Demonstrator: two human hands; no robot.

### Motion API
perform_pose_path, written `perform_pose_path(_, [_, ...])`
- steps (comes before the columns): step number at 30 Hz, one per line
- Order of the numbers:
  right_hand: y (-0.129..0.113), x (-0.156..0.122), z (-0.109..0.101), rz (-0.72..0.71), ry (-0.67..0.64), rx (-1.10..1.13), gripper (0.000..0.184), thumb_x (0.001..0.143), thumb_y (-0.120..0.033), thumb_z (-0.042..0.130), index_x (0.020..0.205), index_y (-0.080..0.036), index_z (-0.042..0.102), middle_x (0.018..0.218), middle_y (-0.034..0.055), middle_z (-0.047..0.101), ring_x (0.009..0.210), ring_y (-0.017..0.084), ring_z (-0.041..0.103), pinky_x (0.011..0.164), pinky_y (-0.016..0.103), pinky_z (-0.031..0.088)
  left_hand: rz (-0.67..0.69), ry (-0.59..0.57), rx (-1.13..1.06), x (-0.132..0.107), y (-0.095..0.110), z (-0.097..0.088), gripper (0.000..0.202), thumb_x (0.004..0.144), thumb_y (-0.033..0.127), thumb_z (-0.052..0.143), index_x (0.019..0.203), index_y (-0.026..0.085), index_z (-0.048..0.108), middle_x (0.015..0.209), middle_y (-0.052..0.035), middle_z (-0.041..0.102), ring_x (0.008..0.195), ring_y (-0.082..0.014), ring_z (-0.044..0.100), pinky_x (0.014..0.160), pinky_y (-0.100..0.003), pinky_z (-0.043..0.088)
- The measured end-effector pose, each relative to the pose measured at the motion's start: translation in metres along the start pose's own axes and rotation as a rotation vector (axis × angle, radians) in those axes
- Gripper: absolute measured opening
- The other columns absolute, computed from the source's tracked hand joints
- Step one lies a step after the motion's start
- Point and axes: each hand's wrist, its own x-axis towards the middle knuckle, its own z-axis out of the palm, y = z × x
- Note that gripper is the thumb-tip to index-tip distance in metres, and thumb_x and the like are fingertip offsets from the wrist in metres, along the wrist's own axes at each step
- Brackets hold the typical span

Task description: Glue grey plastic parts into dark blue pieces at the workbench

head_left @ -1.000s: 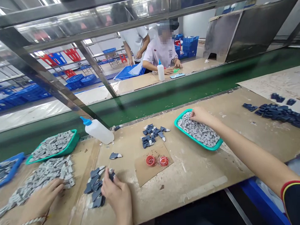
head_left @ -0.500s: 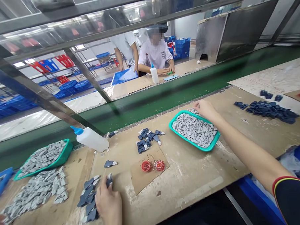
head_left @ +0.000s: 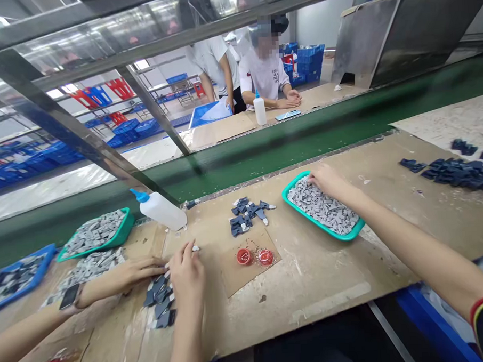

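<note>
My right hand (head_left: 325,181) reaches from a black sleeve, fingertips down among the grey flat pieces (head_left: 323,209) in a teal tray (head_left: 310,219). My left hand (head_left: 185,274) stands with curled fingers just above a heap of dark blue pieces (head_left: 161,299), and whatever it may hold is hidden. A small white-tipped piece (head_left: 195,248) lies at its fingertips. Further up the bench, more dark blue pieces (head_left: 243,215) lie loosely grouped beside a cardboard square (head_left: 229,272) bearing two red caps (head_left: 243,256).
A co-worker's hand (head_left: 141,269) with a black wristwatch reaches in from the left, beside a teal tray (head_left: 108,243) and a blue tray (head_left: 40,262). A white glue bottle (head_left: 161,210) stands at the green conveyor belt (head_left: 264,153). Dark pieces (head_left: 461,174) lie far right.
My left hand has risen from the dark blue heap toward the bench's far side. The co-worker's forearm now crosses in from the left. My right hand stays at the tray.
</note>
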Motion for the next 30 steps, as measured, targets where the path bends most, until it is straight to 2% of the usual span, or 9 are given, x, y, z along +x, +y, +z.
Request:
perform_pose_path(3, [-0.012,-0.027,-0.014,0.052,0.140,0.145,0.027,0.091,-0.029,0.047,0.091,-0.016,0.070,0.088,0.0107,0.072,0.083,0.025,0.063,0.072,0.032,0.044,0.121,-0.178,-0.097,0.031,0.019,0.007,0.034,0.087,0.035,0.045,0.113,0.018,0.060,0.109,-0.0103,0.064,0.101,-0.0247,0.059,0.088,-0.036,0.046])
perform_pose_path(6, [-0.037,-0.064,-0.023,0.154,0.291,0.547,0.024,0.086,-0.039,0.055,0.094,-0.022,0.071,0.086,0.0050,0.073,0.079,0.022,0.065,0.068,0.031,0.047,0.205,-0.346,-0.144,0.055,0.039,0.021,0.040,0.082,0.048,0.053,0.111,0.022,0.061,0.101,-0.0067,0.067,0.093,-0.0221,0.062,0.080,-0.031,0.047])
perform_pose_path(8, [-0.060,-0.088,-0.022,0.202,0.221,0.797,0.026,0.082,-0.043,0.059,0.094,-0.024,0.071,0.086,0.0046,0.073,0.079,0.022,0.065,0.063,0.031,0.049,0.198,-0.413,-0.143,0.066,0.050,0.032,0.050,0.077,0.056,0.056,0.111,0.021,0.061,0.088,-0.0069,0.068,0.082,-0.0230,0.064,0.071,-0.031,0.048])
perform_pose_path(10, [-0.085,-0.107,-0.015,0.241,0.055,1.026,0.028,0.078,-0.045,0.062,0.091,-0.022,0.071,0.086,0.0064,0.073,0.079,0.023,0.066,0.056,0.029,0.050,0.178,-0.459,-0.138,0.074,0.057,0.042,0.056,0.073,0.060,0.057,0.111,0.019,0.061,0.077,-0.0060,0.067,0.074,-0.0235,0.064,0.063,-0.030,0.046])
perform_pose_path(13, [-0.117,-0.127,0.002,0.318,-0.135,1.245,0.030,0.072,-0.044,0.069,0.087,-0.018,0.072,0.084,0.0093,0.073,0.080,0.023,0.067,0.056,0.027,0.050,0.166,-0.508,-0.138,0.079,0.059,0.050,0.047,0.075,0.055,0.058,0.105,0.020,0.064,0.072,-0.0050,0.068,0.070,-0.0223,0.063,0.062,-0.028,0.044])
perform_pose_path(17, [-0.144,-0.138,0.027,0.419,-0.205,1.332,0.032,0.068,-0.043,0.073,0.081,-0.014,0.072,0.077,0.0106,0.074,0.071,0.022,0.067,0.051,0.025,0.046,0.137,-0.528,-0.124,0.077,0.050,0.048,0.029,0.080,0.040,0.055,0.097,0.020,0.068,0.079,-0.0068,0.070,0.072,-0.0206,0.064,0.065,-0.028,0.043])
perform_pose_path(22, [-0.157,-0.137,0.042,0.375,-0.225,1.324,0.028,0.069,-0.041,0.072,0.078,-0.014,0.071,0.075,0.0091,0.073,0.069,0.021,0.066,0.052,0.025,0.046,0.077,-0.528,-0.112,0.071,0.039,0.045,0.022,0.080,0.029,0.052,0.094,0.019,0.066,0.079,-0.0077,0.070,0.073,-0.0214,0.063,0.067,-0.030,0.043])
perform_pose_path(26, [-0.164,-0.133,0.049,0.346,-0.192,1.334,0.026,0.068,-0.039,0.073,0.075,-0.014,0.071,0.076,0.0094,0.073,0.071,0.021,0.067,0.065,0.030,0.050,-0.001,-0.469,-0.119,0.073,0.038,0.051,0.017,0.073,0.031,0.059,0.083,0.018,0.063,0.084,-0.0112,0.068,0.080,-0.0260,0.061,0.072,-0.034,0.043])
perform_pose_path(30, [-0.169,-0.131,0.056,0.366,-0.176,1.339,0.025,0.066,-0.038,0.075,0.072,-0.014,0.069,0.074,0.0107,0.073,0.071,0.022,0.068,0.066,0.030,0.050,-0.098,-0.407,-0.194,0.078,0.036,0.049,0.014,0.063,0.025,0.067,0.071,0.018,0.059,0.077,-0.0108,0.066,0.085,-0.0303,0.061,0.076,-0.039,0.044])
